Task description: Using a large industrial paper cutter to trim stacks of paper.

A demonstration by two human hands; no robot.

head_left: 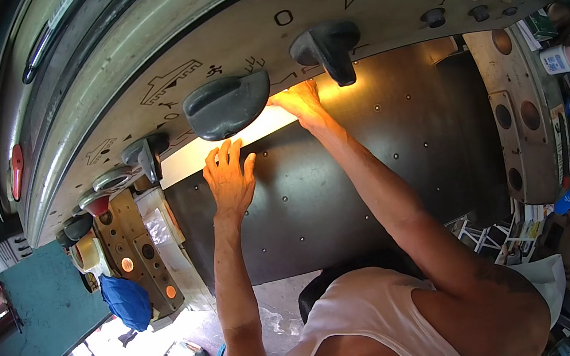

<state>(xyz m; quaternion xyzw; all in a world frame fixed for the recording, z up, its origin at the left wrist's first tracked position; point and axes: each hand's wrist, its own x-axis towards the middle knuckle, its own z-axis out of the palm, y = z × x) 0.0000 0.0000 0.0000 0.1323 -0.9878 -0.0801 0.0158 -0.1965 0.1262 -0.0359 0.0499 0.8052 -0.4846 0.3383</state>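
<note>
My left hand (230, 179) is open, its fingers spread and their tips at the near edge of a brightly lit pale sheet or stack of sheets (186, 160). Further right, my right hand (302, 107) reaches under the overhanging control panel (282, 57). Its thumb side stretches out over the lit sheet, and the panel's lower edge hides part of the fingers. Neither hand visibly grips anything. Beneath both arms lies a dark metal machine table (372, 172) dotted with small studs. How far back the sheet extends is hidden by the panel.
Large black knobs (227, 109) jut from the panel just above my hands. A red button (95, 204) sits at its left end. Side walls with round holes (511, 115) flank the table. A white bottle (558, 60) stands right; a blue cloth (127, 302) hangs left.
</note>
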